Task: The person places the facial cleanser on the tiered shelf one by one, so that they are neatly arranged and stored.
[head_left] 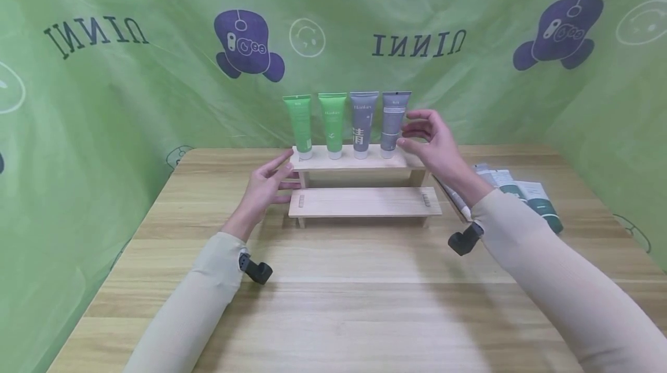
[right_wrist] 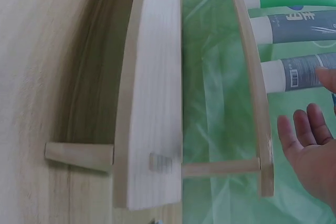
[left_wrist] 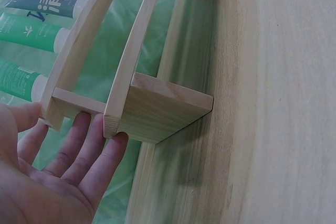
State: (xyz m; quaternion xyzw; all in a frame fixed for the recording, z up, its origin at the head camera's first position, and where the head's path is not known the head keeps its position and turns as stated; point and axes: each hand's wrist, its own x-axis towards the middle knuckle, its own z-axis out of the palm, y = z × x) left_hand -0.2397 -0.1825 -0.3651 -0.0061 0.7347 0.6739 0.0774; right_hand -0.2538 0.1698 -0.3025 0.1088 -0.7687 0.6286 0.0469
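A two-step wooden display stand (head_left: 365,202) sits on the table. Along its upper step stand four upright tubes with white caps: a green tube (head_left: 300,124), another green tube (head_left: 333,121), a grey-blue tube (head_left: 362,121) and a second grey-blue tube (head_left: 393,124) at the right end. My left hand (head_left: 263,187) rests at the stand's left end, its fingertips against the side panel (left_wrist: 79,102) and the lower board's corner. Beside the rightmost tube is my right hand (head_left: 435,141), fingers loosely bent; its thumb (right_wrist: 326,77) overlaps that tube in the right wrist view.
More tubes lie on the table to the right, partly behind my right forearm, including a white and dark green tube (head_left: 542,205). A green printed curtain (head_left: 333,2) hangs behind the wooden table (head_left: 333,303).
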